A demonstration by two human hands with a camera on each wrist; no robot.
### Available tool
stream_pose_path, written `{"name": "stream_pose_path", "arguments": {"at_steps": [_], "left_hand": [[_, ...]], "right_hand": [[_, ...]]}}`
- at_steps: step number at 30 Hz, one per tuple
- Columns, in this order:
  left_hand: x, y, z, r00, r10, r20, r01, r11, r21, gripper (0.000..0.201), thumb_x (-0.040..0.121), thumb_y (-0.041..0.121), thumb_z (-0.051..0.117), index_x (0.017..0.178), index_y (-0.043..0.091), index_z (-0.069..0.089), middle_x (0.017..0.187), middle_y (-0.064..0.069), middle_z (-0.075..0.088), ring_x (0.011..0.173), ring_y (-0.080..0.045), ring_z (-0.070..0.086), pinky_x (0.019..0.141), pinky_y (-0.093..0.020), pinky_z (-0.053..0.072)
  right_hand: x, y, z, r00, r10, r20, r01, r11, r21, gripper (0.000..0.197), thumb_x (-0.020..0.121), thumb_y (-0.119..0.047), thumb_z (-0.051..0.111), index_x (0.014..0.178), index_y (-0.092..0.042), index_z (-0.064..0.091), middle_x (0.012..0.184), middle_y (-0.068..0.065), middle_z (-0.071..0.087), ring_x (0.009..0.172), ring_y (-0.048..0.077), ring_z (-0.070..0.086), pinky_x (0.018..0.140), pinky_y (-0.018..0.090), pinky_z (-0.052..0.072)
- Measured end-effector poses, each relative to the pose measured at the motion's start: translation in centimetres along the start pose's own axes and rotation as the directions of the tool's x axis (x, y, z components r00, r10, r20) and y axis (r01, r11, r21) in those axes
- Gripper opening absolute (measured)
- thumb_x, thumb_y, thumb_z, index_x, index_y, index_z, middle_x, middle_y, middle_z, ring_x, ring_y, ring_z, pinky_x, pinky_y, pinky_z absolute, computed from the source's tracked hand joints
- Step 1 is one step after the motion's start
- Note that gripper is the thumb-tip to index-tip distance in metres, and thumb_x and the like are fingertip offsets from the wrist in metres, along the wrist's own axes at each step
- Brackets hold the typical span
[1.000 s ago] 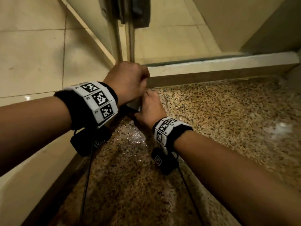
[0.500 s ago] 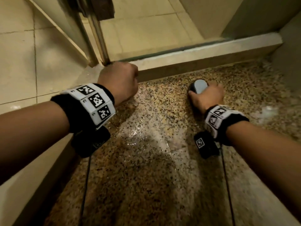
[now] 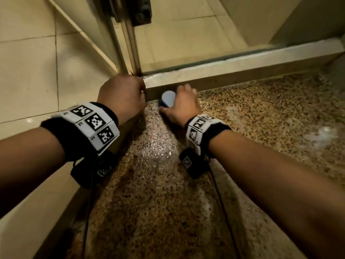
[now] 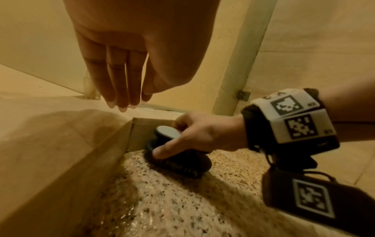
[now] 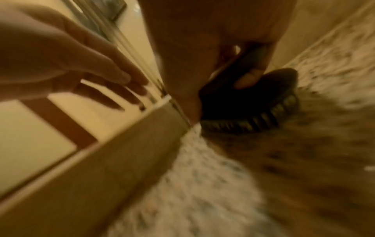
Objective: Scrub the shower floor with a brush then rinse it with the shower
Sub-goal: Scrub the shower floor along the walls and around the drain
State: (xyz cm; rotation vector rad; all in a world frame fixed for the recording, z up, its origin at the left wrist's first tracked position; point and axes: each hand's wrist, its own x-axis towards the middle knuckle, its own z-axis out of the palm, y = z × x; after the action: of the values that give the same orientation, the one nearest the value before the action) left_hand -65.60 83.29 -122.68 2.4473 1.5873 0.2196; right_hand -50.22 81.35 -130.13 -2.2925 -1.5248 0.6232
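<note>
The right hand (image 3: 183,107) gripped a dark round scrubbing brush with a pale grey knob top (image 3: 168,98), thumb low on the near side and fingers curled over the far side. In the left wrist view the brush (image 4: 178,162) sat bristles-down on the wet speckled brown-and-cream terrazzo shower floor (image 3: 153,193), tucked into the corner where two beige stone kerbs (image 3: 233,75) met, at about 12 o'clock from the person. The right wrist view was blurred, yet the brush (image 5: 251,115) showed its row of bristles against the floor. The left hand (image 3: 122,96) hung over the kerb at 11 o'clock, holding nothing; from below, its fingers (image 4: 119,83) were straight, close together and pointing down, just above the kerb top without clearly touching it. Metal door rails (image 3: 128,40) rose at 12 o'clock beyond that hand. Cream wall tiles (image 3: 28,62) filled the 9 o'clock side. A patch of white foam (image 3: 323,133) lay on the floor at 3 o'clock, well apart from the brush
</note>
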Motion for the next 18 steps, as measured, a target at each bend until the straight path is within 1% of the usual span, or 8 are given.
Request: {"name": "stream_pose_path", "arguments": {"at_steps": [4, 6, 8, 10, 12, 14, 16, 18], "left_hand": [[-0.1, 0.1, -0.1, 1.000, 0.008, 0.000, -0.008, 1.000, -0.012, 0.026, 0.087, 0.018, 0.050, 0.104, 0.015, 0.069, 0.101, -0.013, 0.068, 0.092, -0.035, 0.061, 0.077, -0.040, 0.050], [-0.1, -0.4, -0.3, 1.000, 0.013, -0.004, -0.013, 1.000, -0.019, 0.026, 0.087, 0.018, 0.050, 0.105, 0.015, 0.069, 0.104, -0.014, 0.068, 0.095, -0.035, 0.060, 0.081, -0.042, 0.052], [0.0, -0.8, -0.5, 1.000, 0.013, -0.009, -0.013, 0.999, -0.032, 0.028, 0.087, 0.019, 0.051, 0.108, 0.015, 0.069, 0.107, -0.013, 0.067, 0.097, -0.035, 0.060, 0.084, -0.043, 0.051], [-0.1, -1.1, -0.4, 1.000, 0.001, 0.000, -0.001, 0.999, -0.046, 0.028, 0.087, 0.019, 0.051, 0.109, 0.016, 0.069, 0.107, -0.013, 0.067, 0.096, -0.034, 0.061, 0.084, -0.042, 0.051], [-0.3, -0.8, 0.1, 1.000, 0.004, 0.018, -0.004, 0.999, -0.047, 0.026, 0.087, 0.019, 0.051, 0.106, 0.015, 0.069, 0.106, -0.014, 0.066, 0.094, -0.034, 0.060, 0.081, -0.041, 0.051], [-0.3, -0.2, 0.6, 0.999, 0.025, 0.035, -0.023, 0.999, -0.043, 0.025, 0.085, 0.020, 0.052, 0.102, 0.013, 0.069, 0.104, -0.015, 0.065, 0.094, -0.035, 0.059, 0.080, -0.040, 0.051], [-0.1, 0.4, 0.9, 0.999, 0.036, 0.033, -0.034, 0.998, -0.062, 0.026, 0.084, 0.019, 0.053, 0.104, 0.013, 0.069, 0.104, -0.015, 0.066, 0.096, -0.035, 0.059, 0.081, -0.039, 0.050], [0.1, 0.6, 0.7, 0.999, 0.034, 0.023, -0.031, 0.994, -0.100, 0.027, 0.085, 0.017, 0.054, 0.107, 0.014, 0.069, 0.107, -0.013, 0.066, 0.099, -0.033, 0.059, 0.084, -0.038, 0.049]], "right_hand": [[1.4, 7.0, -4.7, 0.924, 0.341, -0.175, -0.358, 0.931, -0.076, 0.083, 0.082, -0.051, 0.068, 0.139, -0.001, 0.035, 0.144, 0.016, 0.033, 0.130, 0.033, 0.034, 0.105, 0.040, 0.036], [0.9, 9.0, -6.3, 0.891, 0.385, -0.240, -0.421, 0.899, -0.119, 0.086, 0.081, -0.051, 0.069, 0.140, 0.002, 0.034, 0.145, 0.019, 0.032, 0.133, 0.038, 0.031, 0.108, 0.042, 0.033], [-0.4, 8.1, -6.0, 0.914, 0.327, -0.242, -0.356, 0.930, -0.089, 0.084, 0.079, -0.051, 0.071, 0.138, -0.001, 0.038, 0.144, 0.016, 0.033, 0.133, 0.036, 0.030, 0.109, 0.043, 0.032], [-2.5, 4.8, -3.4, 0.969, 0.174, -0.177, -0.177, 0.984, -0.006, 0.073, 0.077, -0.049, 0.074, 0.131, -0.009, 0.044, 0.135, 0.009, 0.036, 0.128, 0.029, 0.035, 0.108, 0.040, 0.037], [-4.3, 0.3, 0.3, 0.998, -0.017, -0.053, 0.021, 0.996, 0.083, 0.066, 0.076, -0.042, 0.076, 0.127, -0.013, 0.046, 0.133, 0.006, 0.036, 0.127, 0.026, 0.034, 0.108, 0.039, 0.038], [-5.4, -3.0, 3.2, 0.980, -0.157, 0.120, 0.145, 0.984, 0.102, 0.072, 0.074, -0.035, 0.077, 0.132, -0.012, 0.042, 0.136, 0.008, 0.034, 0.129, 0.028, 0.029, 0.107, 0.043, 0.038], [-5.0, -3.1, 3.7, 0.955, -0.202, 0.217, 0.193, 0.979, 0.059, 0.076, 0.074, -0.032, 0.075, 0.137, -0.010, 0.038, 0.136, 0.009, 0.035, 0.127, 0.030, 0.029, 0.106, 0.043, 0.038], [-3.6, -0.1, 1.6, 0.989, -0.070, 0.129, 0.068, 0.998, 0.016, 0.072, 0.078, -0.034, 0.074, 0.135, -0.009, 0.039, 0.136, 0.010, 0.036, 0.126, 0.029, 0.033, 0.105, 0.039, 0.036]]}}
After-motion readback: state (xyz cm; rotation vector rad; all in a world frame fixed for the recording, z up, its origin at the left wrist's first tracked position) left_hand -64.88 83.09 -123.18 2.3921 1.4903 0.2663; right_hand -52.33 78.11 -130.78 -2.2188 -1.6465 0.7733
